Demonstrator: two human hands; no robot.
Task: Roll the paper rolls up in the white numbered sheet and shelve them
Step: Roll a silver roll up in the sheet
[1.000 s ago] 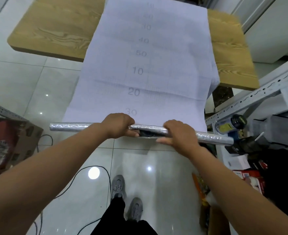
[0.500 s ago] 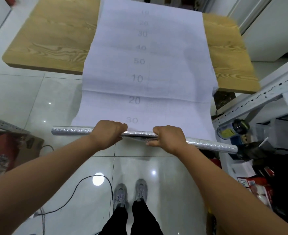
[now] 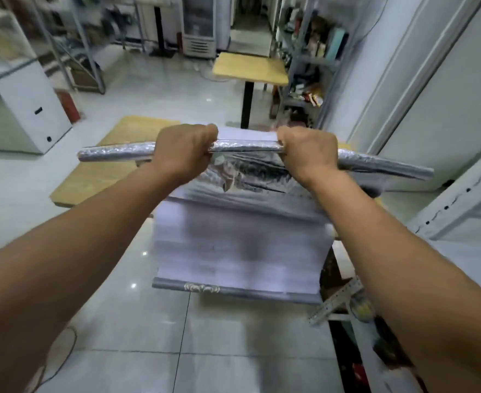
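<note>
One roll [image 3: 245, 146]: left hand [image 3: 187, 150], right hand [image 3: 308, 153]

Shiny crinkled foil roll [image 3: 114, 153], matt white paper sheet [image 3: 233, 251], glossy tiled floor [image 3: 233, 350], wood-grain table [image 3: 92, 177].

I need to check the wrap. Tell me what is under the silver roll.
Crumpled silver wrap bunches below the silver roll, then the white sheet hangs, blurred, ending in a patterned grey edge. The sheet hides whatever is behind it.
</note>
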